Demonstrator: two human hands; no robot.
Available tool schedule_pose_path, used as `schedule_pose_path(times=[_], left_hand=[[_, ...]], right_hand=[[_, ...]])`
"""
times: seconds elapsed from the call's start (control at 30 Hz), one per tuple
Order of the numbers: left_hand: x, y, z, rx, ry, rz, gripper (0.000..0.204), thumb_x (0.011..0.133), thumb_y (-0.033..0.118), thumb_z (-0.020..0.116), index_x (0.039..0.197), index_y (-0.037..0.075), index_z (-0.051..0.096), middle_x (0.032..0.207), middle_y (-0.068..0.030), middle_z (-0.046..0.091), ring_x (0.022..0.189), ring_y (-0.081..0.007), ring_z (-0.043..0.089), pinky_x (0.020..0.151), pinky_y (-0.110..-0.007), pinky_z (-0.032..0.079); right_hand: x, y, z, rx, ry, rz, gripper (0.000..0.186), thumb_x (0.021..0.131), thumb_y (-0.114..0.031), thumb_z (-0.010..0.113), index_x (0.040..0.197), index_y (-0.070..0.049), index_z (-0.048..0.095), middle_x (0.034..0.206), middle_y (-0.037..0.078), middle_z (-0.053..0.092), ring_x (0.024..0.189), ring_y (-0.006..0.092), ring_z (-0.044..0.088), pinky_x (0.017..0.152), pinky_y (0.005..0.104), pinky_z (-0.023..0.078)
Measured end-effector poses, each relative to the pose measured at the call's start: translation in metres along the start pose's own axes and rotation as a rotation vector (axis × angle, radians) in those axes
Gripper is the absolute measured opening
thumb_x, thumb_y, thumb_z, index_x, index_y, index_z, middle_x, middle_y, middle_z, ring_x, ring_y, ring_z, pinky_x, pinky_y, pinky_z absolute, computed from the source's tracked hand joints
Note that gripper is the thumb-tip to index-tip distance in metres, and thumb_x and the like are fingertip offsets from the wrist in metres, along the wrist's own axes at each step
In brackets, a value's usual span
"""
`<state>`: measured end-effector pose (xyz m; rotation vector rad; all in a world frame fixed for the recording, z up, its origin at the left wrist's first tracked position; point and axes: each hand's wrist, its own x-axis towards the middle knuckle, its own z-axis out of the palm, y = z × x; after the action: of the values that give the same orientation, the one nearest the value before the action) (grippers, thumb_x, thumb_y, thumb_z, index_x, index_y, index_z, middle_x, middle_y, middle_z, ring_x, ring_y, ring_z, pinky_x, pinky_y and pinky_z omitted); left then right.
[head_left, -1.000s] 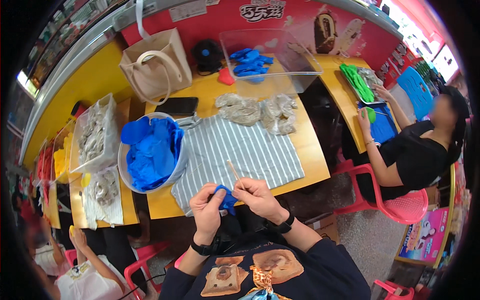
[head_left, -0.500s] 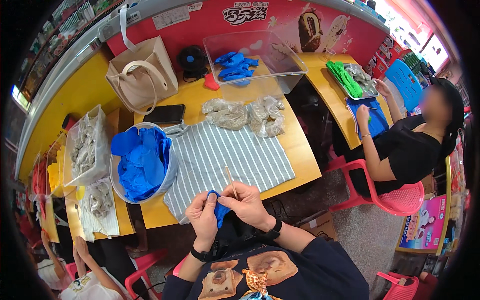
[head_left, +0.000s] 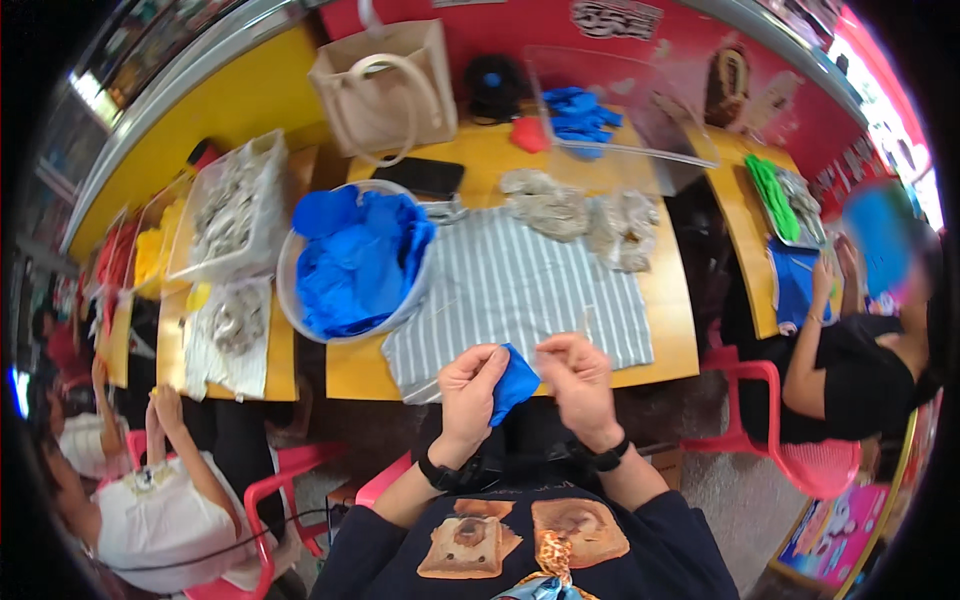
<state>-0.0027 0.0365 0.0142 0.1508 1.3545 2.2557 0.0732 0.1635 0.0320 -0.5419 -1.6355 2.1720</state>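
Note:
My left hand [head_left: 470,392] pinches a small blue fabric piece [head_left: 516,382] between thumb and fingers, in front of the table's near edge. Just right of it, apart from the fabric, is my right hand [head_left: 582,388], smeared by motion. Its fingers are curled round a thin pale stick [head_left: 588,320], whose blurred tip points up over the striped cloth [head_left: 520,290]. That grey-and-white cloth lies spread on the table beyond both hands. To its left, a round white tub [head_left: 290,290] is heaped with similar blue pieces [head_left: 355,260].
Clear bags of greyish filling [head_left: 625,230] lie at the cloth's far edge. Behind are a black phone [head_left: 420,178], a beige bag [head_left: 385,90] and a clear bin [head_left: 640,165]. Co-workers sit at both sides; one [head_left: 850,370] handles blue cloth beside a tray of green pieces [head_left: 772,200].
My view has turned left, so the table sits further right. My right hand has moved away from the blue piece, which now hangs flatter from my left hand.

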Motion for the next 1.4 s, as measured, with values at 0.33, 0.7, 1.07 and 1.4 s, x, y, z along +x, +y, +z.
schedule_pose_path(times=[0.33, 0.7, 1.07, 1.4], left_hand=[[0.003, 0.009, -0.002, 0.042, -0.087, -0.019, 0.015, 0.092, 0.008, 0.063, 0.103, -0.002, 0.065, 0.085, -0.0012, 0.065, 0.072, -0.0046, 0.058, 0.062, -0.02, 0.048], [-0.006, 0.016, -0.021, 0.308, -0.36, -0.313, 0.014, 0.082, 0.009, 0.073, 0.091, 0.0, 0.068, 0.077, 0.0004, 0.065, 0.063, -0.0031, 0.055, 0.057, -0.019, 0.044], [0.007, 0.031, -0.013, 0.075, -0.311, -0.263, 0.014, 0.089, 0.01, 0.065, 0.099, 0.0, 0.066, 0.082, -0.0012, 0.066, 0.076, -0.0067, 0.061, 0.072, -0.022, 0.05], [0.02, 0.016, -0.023, -0.086, -0.119, -0.174, 0.013, 0.092, 0.014, 0.064, 0.092, 0.001, 0.067, 0.081, -0.0009, 0.067, 0.071, -0.0052, 0.06, 0.065, -0.019, 0.047]], right_hand=[[0.006, 0.001, 0.002, 0.02, -0.183, 0.091, 0.01, 0.089, -0.001, 0.062, 0.098, 0.003, 0.063, 0.086, 0.003, 0.063, 0.077, 0.007, 0.058, 0.07, 0.022, 0.048], [0.007, 0.0, -0.001, 0.065, -0.024, -0.016, 0.002, 0.087, 0.003, 0.061, 0.086, 0.002, 0.062, 0.076, 0.002, 0.062, 0.068, 0.0048, 0.056, 0.062, 0.0211, 0.046], [0.008, 0.004, -0.001, -0.162, -0.237, 0.067, 0.004, 0.089, 0.0, 0.06, 0.092, 0.002, 0.062, 0.079, -0.002, 0.061, 0.069, 0.0031, 0.052, 0.061, 0.0191, 0.043], [-0.035, 0.004, -0.029, -0.515, -0.145, -0.109, 0.017, 0.095, -0.003, 0.05, 0.104, 0.002, 0.062, 0.064, 0.003, 0.058, 0.059, 0.0086, 0.053, 0.056, 0.0229, 0.04]])
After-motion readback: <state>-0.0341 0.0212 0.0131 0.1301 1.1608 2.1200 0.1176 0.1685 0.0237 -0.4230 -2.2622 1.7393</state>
